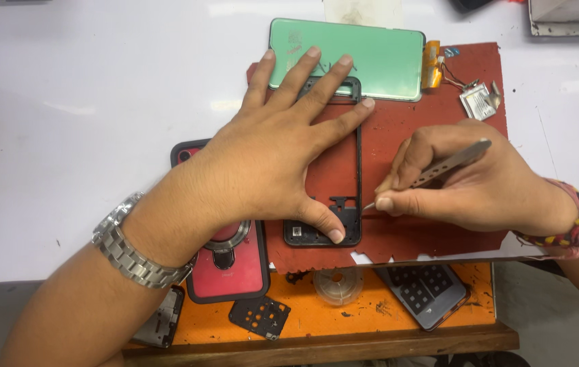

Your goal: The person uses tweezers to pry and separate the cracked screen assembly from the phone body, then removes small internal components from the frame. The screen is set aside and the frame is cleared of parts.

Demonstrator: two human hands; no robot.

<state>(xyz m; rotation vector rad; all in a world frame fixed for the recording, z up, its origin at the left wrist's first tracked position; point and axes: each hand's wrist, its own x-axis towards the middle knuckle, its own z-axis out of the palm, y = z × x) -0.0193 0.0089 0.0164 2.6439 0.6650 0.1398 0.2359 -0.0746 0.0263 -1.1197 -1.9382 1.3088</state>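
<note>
- A black phone frame is laid flat on a dark red mat, near the mat's left edge, its long sides running toward the mat's far edge.
- The left hand is spread flat over the frame with fingers apart: the fingertips are pressed on its far end, the thumb on its near end (judged to keep the light part from sliding under the tool).
- The right hand is closed around metal tweezers, held like a pen; the tip is brought to the frame's near right corner, just beside the left thumb.
- The frame thus lies under the left hand and just left of the right hand.
- A green phone back panel is set at the mat's far edge, touching the frame's far end; an orange flex cable is seen at its right.
- A red phone case is partly hidden beneath the left wrist, at the mat's near left corner.
</note>
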